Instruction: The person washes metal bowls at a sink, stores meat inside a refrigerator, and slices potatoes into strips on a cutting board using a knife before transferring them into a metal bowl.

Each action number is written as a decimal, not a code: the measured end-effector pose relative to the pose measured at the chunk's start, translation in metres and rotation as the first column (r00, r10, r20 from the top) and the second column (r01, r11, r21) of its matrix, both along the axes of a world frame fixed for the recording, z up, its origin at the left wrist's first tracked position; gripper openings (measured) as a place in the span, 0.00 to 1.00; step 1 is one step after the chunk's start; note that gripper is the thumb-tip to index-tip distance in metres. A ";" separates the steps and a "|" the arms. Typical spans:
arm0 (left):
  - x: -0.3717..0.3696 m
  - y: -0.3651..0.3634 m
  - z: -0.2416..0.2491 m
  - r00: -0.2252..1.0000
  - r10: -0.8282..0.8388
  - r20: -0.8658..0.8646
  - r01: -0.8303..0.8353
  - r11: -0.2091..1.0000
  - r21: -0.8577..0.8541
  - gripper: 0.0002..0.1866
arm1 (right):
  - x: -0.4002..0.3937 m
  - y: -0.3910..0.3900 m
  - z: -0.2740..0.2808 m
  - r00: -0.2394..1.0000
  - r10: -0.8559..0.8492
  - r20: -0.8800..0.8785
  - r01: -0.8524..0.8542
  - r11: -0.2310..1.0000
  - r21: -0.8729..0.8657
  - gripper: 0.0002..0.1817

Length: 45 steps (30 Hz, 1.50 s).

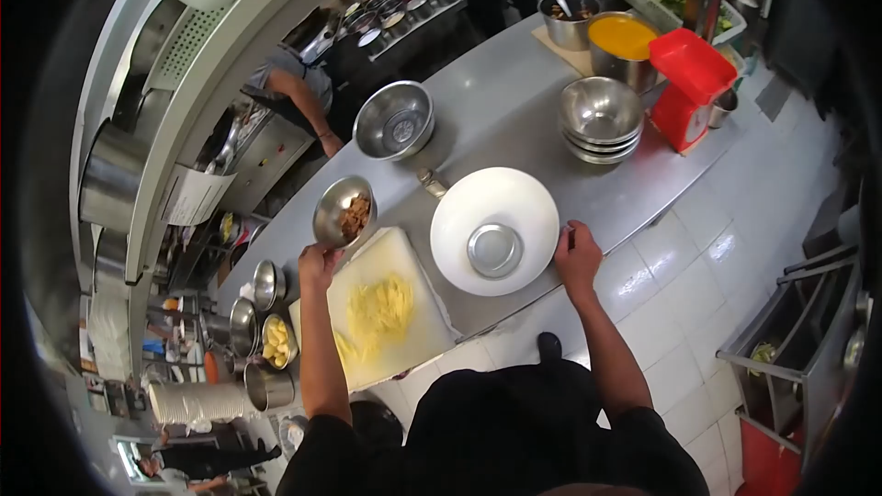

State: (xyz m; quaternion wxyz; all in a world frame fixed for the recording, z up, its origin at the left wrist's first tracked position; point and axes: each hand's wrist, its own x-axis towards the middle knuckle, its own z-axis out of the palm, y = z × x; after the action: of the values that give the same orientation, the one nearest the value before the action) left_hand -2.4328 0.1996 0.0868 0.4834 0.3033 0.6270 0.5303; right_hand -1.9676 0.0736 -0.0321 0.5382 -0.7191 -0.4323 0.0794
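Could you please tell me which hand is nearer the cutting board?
Left. The left hand is at the edge of the cutting board; the right hand is beyond the white bowl.

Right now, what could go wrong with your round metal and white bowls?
The left hand holds the round metal bowl by its rim, so the brown, chunky food might spill. The big round white bowl sits near the edge of the grey metal table; the right hand beside it could knock it off.
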 end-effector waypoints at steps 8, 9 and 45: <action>0.010 0.019 0.005 0.998 -0.007 0.055 0.008 1.000 -0.007 0.09 | 0.000 0.000 0.006 0.999 0.015 0.048 -0.015 1.000 -0.013 0.09; 0.007 0.026 -0.010 0.998 0.014 0.053 -0.013 1.000 -0.021 0.09 | 0.000 0.000 0.006 0.998 0.014 0.057 -0.013 1.000 -0.012 0.09; 0.230 -0.191 -0.003 0.498 -0.137 -0.856 0.602 0.765 0.228 0.12 | 0.008 0.015 0.010 0.767 0.371 -0.523 -0.439 0.898 -0.007 0.21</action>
State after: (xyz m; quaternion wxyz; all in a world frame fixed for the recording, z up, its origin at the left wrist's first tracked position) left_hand -2.2029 0.0085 0.0836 0.1582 0.7537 0.5290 0.3565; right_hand -1.9593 0.0883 -0.0223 0.5553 -0.5947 -0.4135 0.4086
